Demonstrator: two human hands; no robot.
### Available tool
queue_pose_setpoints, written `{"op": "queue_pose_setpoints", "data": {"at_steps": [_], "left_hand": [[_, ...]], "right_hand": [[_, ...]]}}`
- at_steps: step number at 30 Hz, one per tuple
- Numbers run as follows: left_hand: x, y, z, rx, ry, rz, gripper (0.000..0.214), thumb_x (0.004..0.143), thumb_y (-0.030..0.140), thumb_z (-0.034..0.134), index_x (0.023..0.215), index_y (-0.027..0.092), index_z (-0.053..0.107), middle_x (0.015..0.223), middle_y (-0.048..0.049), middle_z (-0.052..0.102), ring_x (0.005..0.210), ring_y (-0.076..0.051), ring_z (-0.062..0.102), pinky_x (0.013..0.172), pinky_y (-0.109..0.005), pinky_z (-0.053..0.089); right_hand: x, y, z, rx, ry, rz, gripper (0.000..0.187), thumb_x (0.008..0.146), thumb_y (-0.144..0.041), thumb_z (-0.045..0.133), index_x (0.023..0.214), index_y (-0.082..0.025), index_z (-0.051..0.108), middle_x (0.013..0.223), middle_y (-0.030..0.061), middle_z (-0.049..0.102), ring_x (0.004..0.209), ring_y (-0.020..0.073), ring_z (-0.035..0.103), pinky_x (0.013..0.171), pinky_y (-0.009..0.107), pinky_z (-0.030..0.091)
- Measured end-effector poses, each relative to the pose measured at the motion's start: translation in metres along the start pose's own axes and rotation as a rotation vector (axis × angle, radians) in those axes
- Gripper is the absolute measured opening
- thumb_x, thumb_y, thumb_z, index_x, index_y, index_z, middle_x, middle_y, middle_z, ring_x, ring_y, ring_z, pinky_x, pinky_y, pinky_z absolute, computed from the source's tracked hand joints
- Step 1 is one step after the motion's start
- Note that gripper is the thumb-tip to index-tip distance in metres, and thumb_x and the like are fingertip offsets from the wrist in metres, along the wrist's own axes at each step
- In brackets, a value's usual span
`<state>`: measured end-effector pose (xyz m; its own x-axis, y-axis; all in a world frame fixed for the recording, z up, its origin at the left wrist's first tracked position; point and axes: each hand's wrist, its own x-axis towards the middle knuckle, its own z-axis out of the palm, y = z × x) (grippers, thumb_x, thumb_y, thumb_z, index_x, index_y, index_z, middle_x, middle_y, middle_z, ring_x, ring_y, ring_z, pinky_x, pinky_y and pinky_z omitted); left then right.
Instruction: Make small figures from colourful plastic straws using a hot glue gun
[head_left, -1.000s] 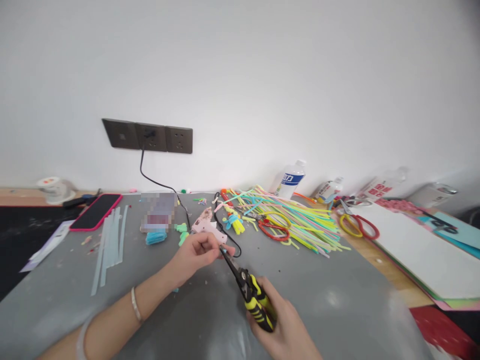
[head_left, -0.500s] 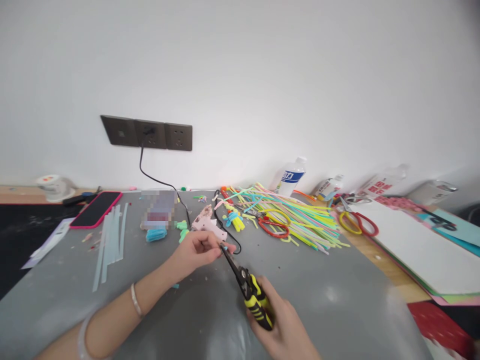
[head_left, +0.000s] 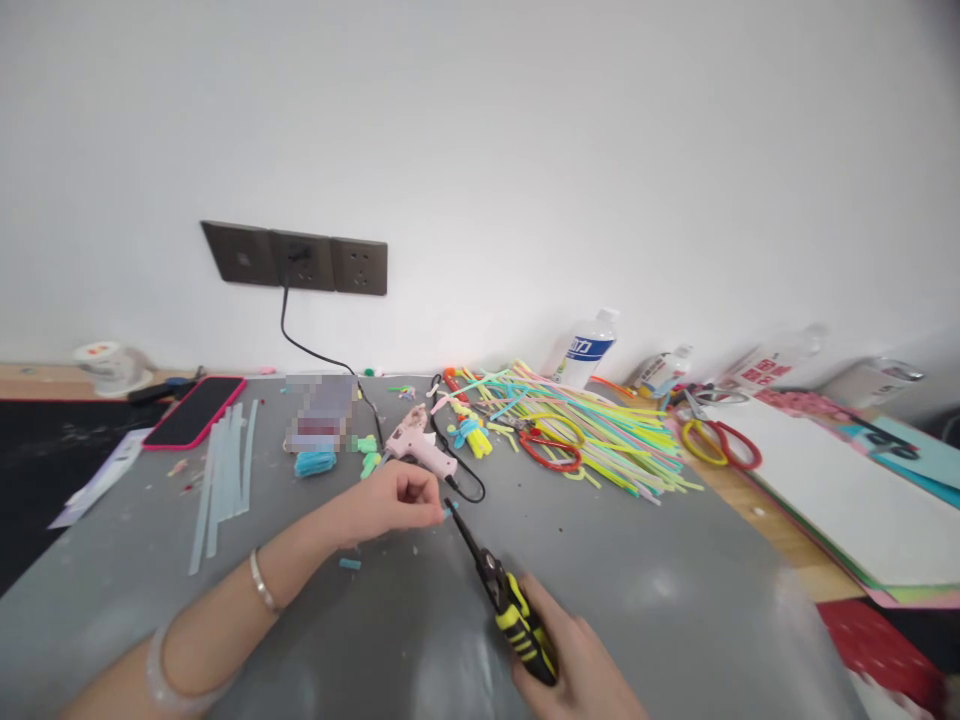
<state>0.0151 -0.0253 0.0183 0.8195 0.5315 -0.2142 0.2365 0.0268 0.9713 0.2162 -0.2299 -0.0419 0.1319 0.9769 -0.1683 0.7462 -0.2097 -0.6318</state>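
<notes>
Here's the right hand (head_left: 574, 650) wrapped round the pliers (head_left: 491, 576) by their handles, leaving the slim nose free to reach the left hand (head_left: 394, 500). That one pinches narrow, seemingly on a blue piece (head_left: 451, 509) right at the pliers' tips, probably because it's so tiny. The glue gun (head_left: 421, 452) lies just beyond.

"力" on blue bottle label (head_left: 588, 348)

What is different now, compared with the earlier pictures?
The right hand with its pliers and the left hand drew slightly toward the person, uncovering more of the pink glue gun. A blue scrap shows more fully. The pliers stay held; the phone lies unchanged.
</notes>
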Motion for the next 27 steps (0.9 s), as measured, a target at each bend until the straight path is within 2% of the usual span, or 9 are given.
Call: {"op": "queue_pose_setpoints", "data": {"at_steps": [4, 9, 14, 17, 21, 24, 27], "left_hand": [[0.000, 0.002, 0.000, -0.013, -0.022, -0.017, 0.033, 0.072, 0.040, 0.071, 0.062, 0.017, 0.050, 0.052, 0.0074, 0.042, 0.048, -0.006, 0.032, 0.046, -0.020, 0.024], [0.001, 0.001, 0.001, -0.030, -0.040, 0.014, 0.032, 0.072, 0.042, 0.072, 0.066, 0.016, 0.053, 0.053, 0.0078, 0.042, 0.048, -0.006, 0.034, 0.046, -0.019, 0.026], [0.000, 0.003, 0.002, -0.038, -0.036, -0.049, 0.036, 0.073, 0.050, 0.071, 0.077, 0.016, 0.058, 0.057, 0.0077, 0.046, 0.047, -0.006, 0.036, 0.045, -0.019, 0.030], [0.000, 0.003, 0.003, 0.006, -0.031, -0.067, 0.038, 0.072, 0.051, 0.071, 0.074, 0.016, 0.058, 0.057, 0.0062, 0.050, 0.047, -0.006, 0.038, 0.046, -0.019, 0.031], [0.001, 0.002, 0.002, 0.038, -0.044, -0.023, 0.036, 0.074, 0.049, 0.071, 0.069, 0.016, 0.056, 0.056, 0.0048, 0.053, 0.048, -0.006, 0.041, 0.048, -0.019, 0.032], [0.001, 0.002, 0.001, 0.030, -0.050, -0.006, 0.034, 0.075, 0.045, 0.071, 0.069, 0.015, 0.056, 0.055, 0.0049, 0.053, 0.049, -0.006, 0.042, 0.049, -0.019, 0.033], [0.000, 0.003, 0.002, -0.030, -0.052, -0.006, 0.034, 0.075, 0.044, 0.072, 0.070, 0.016, 0.055, 0.055, 0.0055, 0.052, 0.049, -0.006, 0.044, 0.047, -0.018, 0.034]], "right_hand": [[0.000, 0.003, -0.002, -0.001, -0.019, -0.021, 0.057, 0.070, -0.017, 0.051, 0.127, -0.019, 0.061, 0.089, 0.0059, 0.074, 0.079, 0.0232, 0.069, 0.069, 0.027, 0.052], [-0.002, -0.004, -0.002, 0.043, 0.036, -0.008, 0.049, 0.068, -0.017, 0.051, 0.115, -0.021, 0.067, 0.085, 0.0043, 0.074, 0.073, 0.0215, 0.069, 0.064, 0.024, 0.051], [-0.004, -0.008, 0.000, 0.042, 0.131, 0.012, 0.051, 0.068, -0.018, 0.051, 0.117, -0.021, 0.065, 0.081, 0.0037, 0.073, 0.071, 0.0221, 0.068, 0.065, 0.026, 0.051], [-0.003, -0.002, 0.002, 0.017, 0.083, -0.003, 0.054, 0.068, -0.019, 0.053, 0.121, -0.021, 0.063, 0.081, 0.0036, 0.073, 0.073, 0.0229, 0.068, 0.066, 0.027, 0.051], [-0.002, 0.002, 0.003, 0.042, 0.065, 0.008, 0.058, 0.069, -0.021, 0.054, 0.127, -0.020, 0.062, 0.093, 0.0069, 0.075, 0.081, 0.0240, 0.071, 0.071, 0.027, 0.053], [-0.002, -0.005, -0.004, 0.133, 0.085, 0.030, 0.060, 0.071, -0.025, 0.055, 0.129, -0.016, 0.060, 0.097, 0.0088, 0.076, 0.084, 0.0246, 0.071, 0.073, 0.028, 0.054], [-0.002, -0.017, -0.016, 0.203, 0.063, 0.037, 0.052, 0.073, -0.029, 0.056, 0.122, -0.015, 0.063, 0.095, 0.0081, 0.075, 0.083, 0.0241, 0.070, 0.076, 0.029, 0.055]]}}
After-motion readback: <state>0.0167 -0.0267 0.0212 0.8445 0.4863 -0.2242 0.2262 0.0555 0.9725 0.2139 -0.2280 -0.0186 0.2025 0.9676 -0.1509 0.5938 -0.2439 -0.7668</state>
